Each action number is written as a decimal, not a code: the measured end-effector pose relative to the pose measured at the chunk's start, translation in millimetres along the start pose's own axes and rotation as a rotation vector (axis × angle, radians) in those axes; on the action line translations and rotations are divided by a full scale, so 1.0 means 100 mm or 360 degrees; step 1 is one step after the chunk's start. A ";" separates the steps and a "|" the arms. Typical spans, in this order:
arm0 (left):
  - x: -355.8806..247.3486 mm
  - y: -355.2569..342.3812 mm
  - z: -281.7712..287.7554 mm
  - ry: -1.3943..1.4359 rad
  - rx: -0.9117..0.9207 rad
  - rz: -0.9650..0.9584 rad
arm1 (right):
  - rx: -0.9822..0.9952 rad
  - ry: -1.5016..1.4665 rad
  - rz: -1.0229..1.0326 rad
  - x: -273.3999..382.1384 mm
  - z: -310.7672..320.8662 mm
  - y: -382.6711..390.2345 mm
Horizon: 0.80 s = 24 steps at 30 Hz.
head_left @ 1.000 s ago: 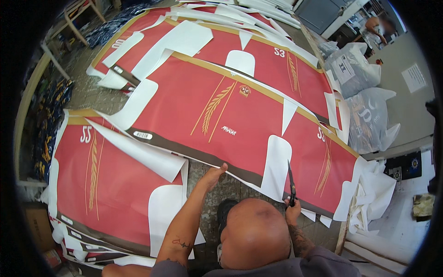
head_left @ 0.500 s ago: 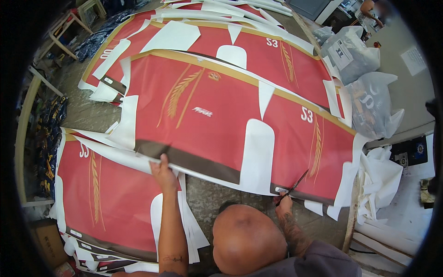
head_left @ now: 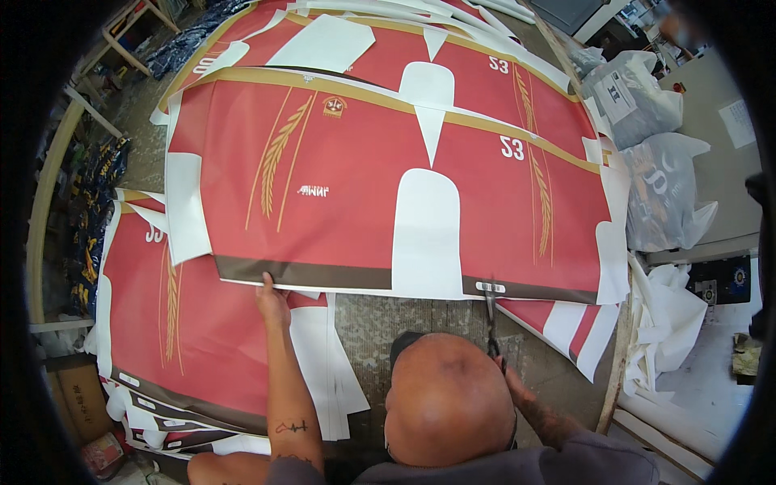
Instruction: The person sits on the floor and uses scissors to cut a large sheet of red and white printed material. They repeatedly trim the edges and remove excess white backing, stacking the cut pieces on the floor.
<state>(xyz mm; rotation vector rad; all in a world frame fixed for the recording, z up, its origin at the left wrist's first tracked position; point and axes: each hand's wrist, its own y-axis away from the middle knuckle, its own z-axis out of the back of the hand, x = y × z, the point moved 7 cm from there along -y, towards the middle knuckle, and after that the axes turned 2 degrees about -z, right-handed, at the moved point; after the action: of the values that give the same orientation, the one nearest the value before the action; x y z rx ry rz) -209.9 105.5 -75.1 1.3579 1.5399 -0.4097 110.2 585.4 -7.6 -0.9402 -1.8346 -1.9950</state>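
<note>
A large red printed sheet [head_left: 347, 218] with gold and brown bands, wheat motifs and white gaps spreads across the table before me. At its lower edge, left of the middle, my left hand [head_left: 272, 305] grips the margin with the thumb on top. My right hand [head_left: 508, 370] holds black scissors [head_left: 491, 323], their blades pointing away from me at the sheet's lower edge, next to a small white label on the brown band. Part of the right hand is hidden behind a head in the foreground. Whether the blades touch the sheet, I cannot tell.
More red printed sheets [head_left: 212, 323] lie stacked at the left and far side. Stuffed clear plastic bags [head_left: 667, 190] stand along the right. White scraps [head_left: 667, 323] hang beyond the table's right edge. A wooden frame [head_left: 61, 194] stands at the left, a cardboard box [head_left: 81, 396] below it.
The sheet has shifted left and lies straighter, its lower edge now nearly level. My left hand has moved slightly left with it. The scissors have drawn back from over the sheet and turned upright.
</note>
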 end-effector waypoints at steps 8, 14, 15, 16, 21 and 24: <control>1.14 1.18 -1.54 -0.0208 0.0569 0.0725 | 0.0336 0.0234 -0.0241 -0.11 -0.40 0.40; 1.40 1.37 -2.04 -0.0794 0.0413 0.0841 | 0.0345 0.0108 -0.0202 -0.01 -0.38 0.35; 1.35 1.32 -2.06 -0.0826 0.0365 0.0718 | 0.0354 0.0079 -0.0184 0.02 -0.37 0.33; 1.34 1.31 -2.07 -0.0843 0.0375 0.0695 | 0.0365 0.0048 -0.0174 0.05 -0.35 0.31; 1.40 1.35 -1.95 -0.0804 0.0289 0.0790 | 0.0433 -0.0249 -0.0112 0.20 -0.62 -0.06; 1.38 1.33 -1.92 -0.0735 0.0374 0.0748 | 0.0420 -0.0593 -0.0069 0.29 -1.03 -0.47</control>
<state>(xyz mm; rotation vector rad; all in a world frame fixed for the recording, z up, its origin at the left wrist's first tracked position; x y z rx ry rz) -159.9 371.2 -58.7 1.6153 0.7837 -0.5692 32.1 500.7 -25.0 -1.2599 -2.2606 -1.6239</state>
